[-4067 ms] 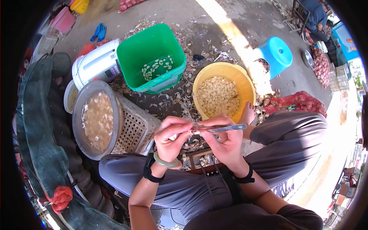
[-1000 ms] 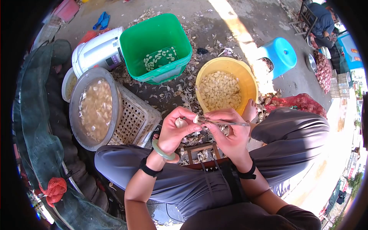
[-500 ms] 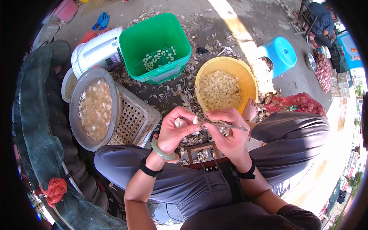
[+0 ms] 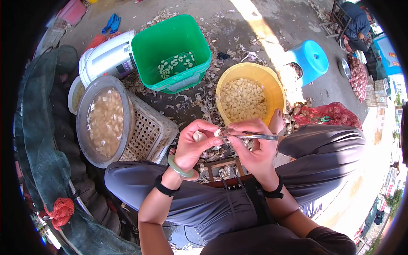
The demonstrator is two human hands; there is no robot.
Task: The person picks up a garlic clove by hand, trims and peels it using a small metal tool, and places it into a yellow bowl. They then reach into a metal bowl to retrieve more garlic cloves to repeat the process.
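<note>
Above my lap, my left hand (image 4: 194, 142) is closed around garlic cloves: one whitish clove (image 4: 198, 136) rests in the curled fingers, and another clove (image 4: 218, 132) is pinched at the fingertips. My right hand (image 4: 254, 142) grips a small metal knife (image 4: 259, 137), its handle end pointing right. The fingertips of both hands meet at the pinched clove, and the blade's tip is hidden there. Just beyond my hands stands a yellow tub (image 4: 279, 91) holding many peeled garlic cloves (image 4: 243, 100).
A green bucket (image 4: 170, 34) with some cloves stands ahead, beside a white bucket (image 4: 106, 57). At left, a grey basin (image 4: 83, 127) of cloves in water sits on a crate (image 4: 155, 127). A blue stool (image 4: 312, 63) and red net bag (image 4: 335, 115) lie right. Another person (image 4: 357, 23) sits far right.
The knife has turned in my right hand, so more of its flat metal shows toward the right. The pinched clove has tilted slightly. My arms stay in place.
</note>
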